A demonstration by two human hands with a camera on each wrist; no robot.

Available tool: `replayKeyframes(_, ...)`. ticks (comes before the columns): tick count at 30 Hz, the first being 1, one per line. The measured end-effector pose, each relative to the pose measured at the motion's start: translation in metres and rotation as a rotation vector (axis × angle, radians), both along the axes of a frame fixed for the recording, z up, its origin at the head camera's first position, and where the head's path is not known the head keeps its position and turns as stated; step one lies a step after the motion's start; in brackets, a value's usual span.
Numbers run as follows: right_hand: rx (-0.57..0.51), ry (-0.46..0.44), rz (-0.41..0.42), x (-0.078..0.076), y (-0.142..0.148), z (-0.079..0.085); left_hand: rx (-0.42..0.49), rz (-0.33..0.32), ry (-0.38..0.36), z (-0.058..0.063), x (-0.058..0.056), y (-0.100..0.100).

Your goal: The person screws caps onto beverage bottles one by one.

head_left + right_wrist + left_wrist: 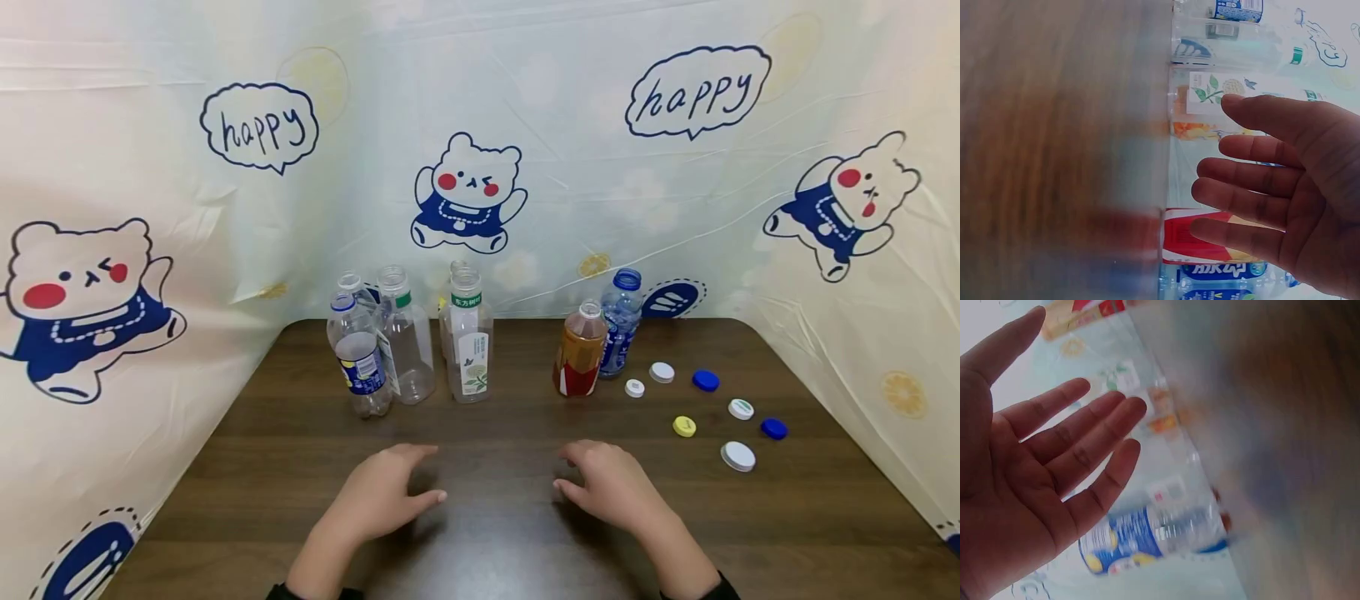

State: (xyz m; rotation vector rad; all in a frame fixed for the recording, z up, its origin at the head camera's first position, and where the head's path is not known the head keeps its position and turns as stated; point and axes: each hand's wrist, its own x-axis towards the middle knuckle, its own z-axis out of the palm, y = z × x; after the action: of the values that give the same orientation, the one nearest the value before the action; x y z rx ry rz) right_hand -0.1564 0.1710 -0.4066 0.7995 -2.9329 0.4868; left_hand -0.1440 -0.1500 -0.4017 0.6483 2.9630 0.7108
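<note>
My left hand (384,493) hovers low over the front of the table, fingers relaxed and holding nothing. Opposite it, my right hand (611,487) is held the same way, its palm and loose fingers bare in the right wrist view. Beyond the left hand stand clear uncapped bottles: one with a blue label (362,367), a tall one with a green neck band (408,354), and one with a flower label (472,375). Past the right hand are a bottle with a red and orange label (580,354) and a blue-tinted bottle (621,321).
Several loose caps lie at the right: a large white cap (738,456), a yellow cap (684,426), a blue cap (706,381), another blue cap (774,429) and smaller white ones. A printed cloth (570,108) hangs behind and beside the brown table (495,467).
</note>
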Motion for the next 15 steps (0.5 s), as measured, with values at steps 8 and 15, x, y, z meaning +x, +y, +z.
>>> replayKeyframes(8, 0.013, -0.017, 0.003, -0.002, 0.0, -0.002, 0.093, 0.108, -0.01, 0.014, 0.0, -0.04)
replayKeyframes(15, 0.011, -0.04, 0.002, -0.003, 0.001, -0.003, 0.169, 0.172, -0.023, 0.017, -0.011, -0.076)
